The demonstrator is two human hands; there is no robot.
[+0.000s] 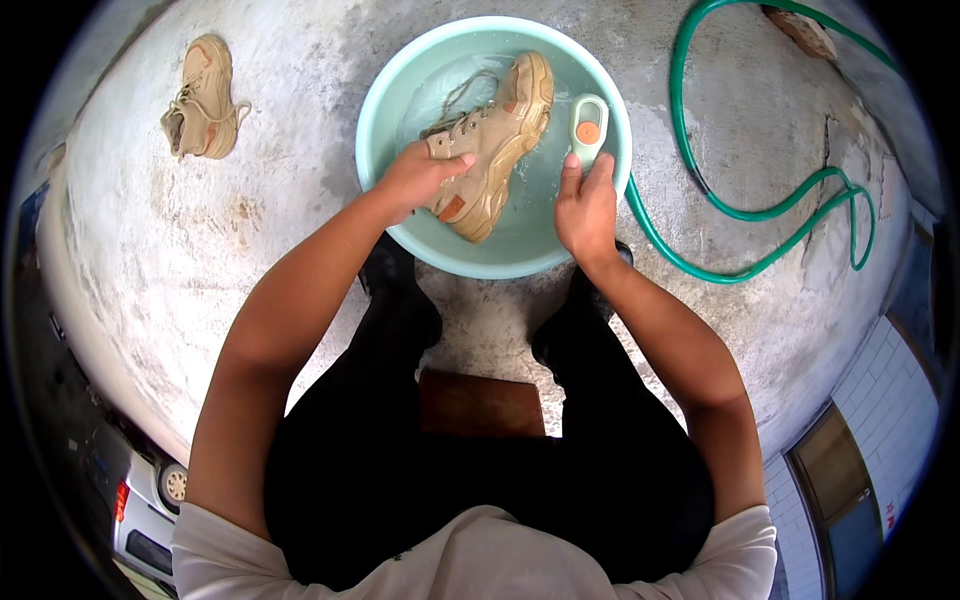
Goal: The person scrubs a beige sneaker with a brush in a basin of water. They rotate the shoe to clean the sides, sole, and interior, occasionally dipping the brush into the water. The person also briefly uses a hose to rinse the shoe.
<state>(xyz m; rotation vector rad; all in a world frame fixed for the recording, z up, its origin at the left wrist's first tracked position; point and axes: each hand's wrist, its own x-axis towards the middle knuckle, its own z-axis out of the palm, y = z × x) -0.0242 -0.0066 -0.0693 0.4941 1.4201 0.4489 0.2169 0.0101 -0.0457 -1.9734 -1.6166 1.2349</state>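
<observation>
A wet tan lace-up shoe (487, 142) lies tilted on its side over a mint-green plastic basin (373, 124), its chunky sole turned to the right. My left hand (420, 180) grips it near the ankle opening, thumb across the upper. Loose laces trail into shallow water at the basin's far left. In my right hand (589, 202) is a pale green brush (589, 120) with an orange round button and a looped handle end. The brush is above the basin's right side, apart from the shoe; its bristles are hidden.
A second tan shoe (202, 101) stands on the concrete floor (247, 225) at the far left. A green hose (679, 97) loops across the floor on the right, reaching the basin's edge. A brick piece (802, 31) lies beyond it. A brown stool (480, 405) shows between my legs.
</observation>
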